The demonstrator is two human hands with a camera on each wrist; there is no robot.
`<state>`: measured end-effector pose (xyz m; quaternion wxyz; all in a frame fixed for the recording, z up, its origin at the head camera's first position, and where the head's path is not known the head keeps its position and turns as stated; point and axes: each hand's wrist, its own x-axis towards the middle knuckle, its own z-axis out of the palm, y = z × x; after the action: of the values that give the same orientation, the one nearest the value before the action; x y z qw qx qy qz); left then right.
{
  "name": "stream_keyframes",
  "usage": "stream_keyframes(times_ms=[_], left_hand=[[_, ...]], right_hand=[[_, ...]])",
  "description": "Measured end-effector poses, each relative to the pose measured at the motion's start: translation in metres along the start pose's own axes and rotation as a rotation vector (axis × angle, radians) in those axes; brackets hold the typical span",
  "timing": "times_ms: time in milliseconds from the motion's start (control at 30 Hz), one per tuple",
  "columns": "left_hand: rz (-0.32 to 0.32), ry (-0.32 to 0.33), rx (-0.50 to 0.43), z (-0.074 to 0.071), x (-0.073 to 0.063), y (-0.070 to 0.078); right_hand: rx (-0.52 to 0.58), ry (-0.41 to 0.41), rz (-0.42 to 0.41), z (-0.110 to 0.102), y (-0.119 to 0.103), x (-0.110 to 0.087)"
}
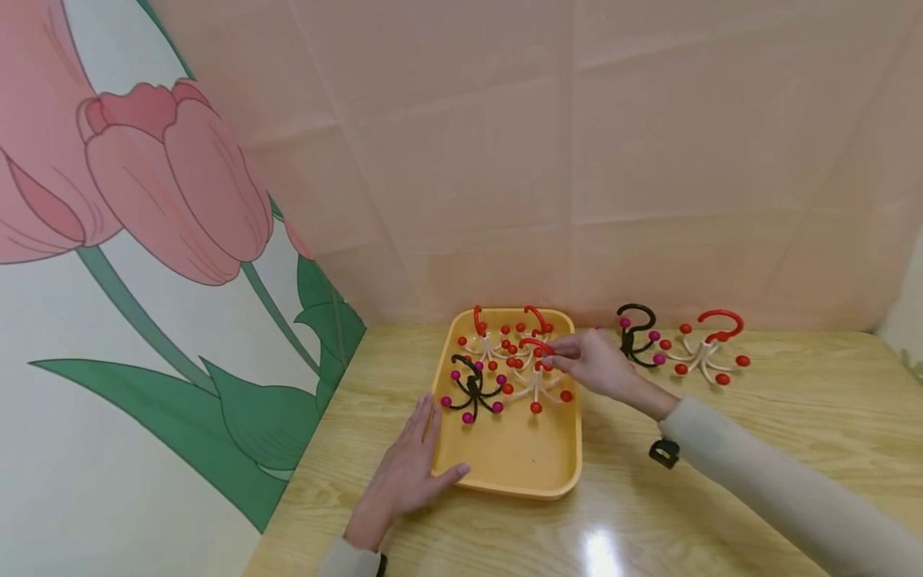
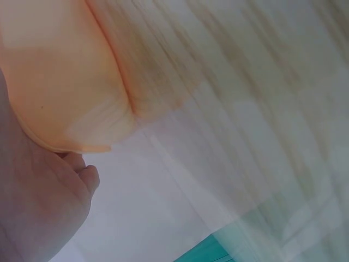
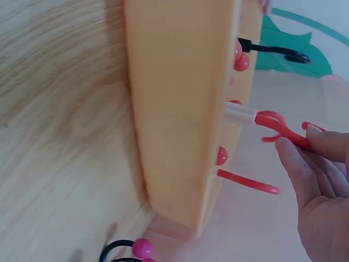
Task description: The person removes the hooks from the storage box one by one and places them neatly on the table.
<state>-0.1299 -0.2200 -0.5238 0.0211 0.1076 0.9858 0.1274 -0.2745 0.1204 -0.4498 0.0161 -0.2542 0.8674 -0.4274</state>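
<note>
My right hand [image 1: 594, 365] pinches the red top hook of a white multi-armed hanger [image 1: 537, 386] with red ball tips. That hanger stands upright in the yellow tray [image 1: 530, 461], its arms spread low over the tray bottom. In the right wrist view, thumb and forefinger hold the red hook [image 3: 297, 139] above the tray's rim. My left hand [image 1: 404, 469] rests against the tray's near left side, fingers straight along the wall and thumb at the front rim. A black hanger [image 1: 472, 387] with magenta tips stands beside the held one; two more white-and-red hangers [image 1: 487, 346] are behind.
On the wooden table right of the tray stand another black hanger [image 1: 629, 343] and another white-and-red hanger [image 1: 705, 353], close to the pink cloth backdrop [image 1: 461, 200]. A tulip-patterned wall [image 1: 180, 184] rises at left. A black wrist strap [image 1: 664, 453] sits by the right sleeve.
</note>
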Motion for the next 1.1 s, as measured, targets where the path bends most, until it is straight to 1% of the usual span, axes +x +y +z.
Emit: stream_keyframes(times_ms=[167, 267, 400, 533, 700, 833, 933, 1100], left_hand=[[0.010, 0.010, -0.013, -0.001, 0.000, -0.001], [0.009, 0.007, -0.017, 0.000, 0.000, -0.002], [0.014, 0.011, -0.016, 0.002, 0.001, -0.003], [0.022, 0.021, -0.016, 0.002, 0.001, -0.003], [0.019, 0.018, -0.013, 0.002, 0.001, -0.004], [0.013, 0.017, -0.015, 0.002, 0.002, -0.004], [0.010, 0.016, -0.021, 0.001, 0.002, -0.004], [0.004, 0.003, -0.038, 0.001, 0.000, -0.002]], right_hand=[[-0.045, 0.065, -0.060, -0.007, -0.009, -0.003], [-0.015, 0.079, -0.074, -0.014, -0.015, -0.007], [0.033, 0.101, -0.058, -0.024, -0.021, -0.013], [0.041, 0.136, -0.038, -0.032, -0.024, -0.021], [0.100, 0.181, -0.053, -0.045, -0.026, -0.033], [0.100, 0.218, -0.057, -0.054, -0.023, -0.041], [0.068, 0.241, -0.029, -0.060, -0.020, -0.049], [0.062, 0.289, 0.000, -0.069, -0.013, -0.064]])
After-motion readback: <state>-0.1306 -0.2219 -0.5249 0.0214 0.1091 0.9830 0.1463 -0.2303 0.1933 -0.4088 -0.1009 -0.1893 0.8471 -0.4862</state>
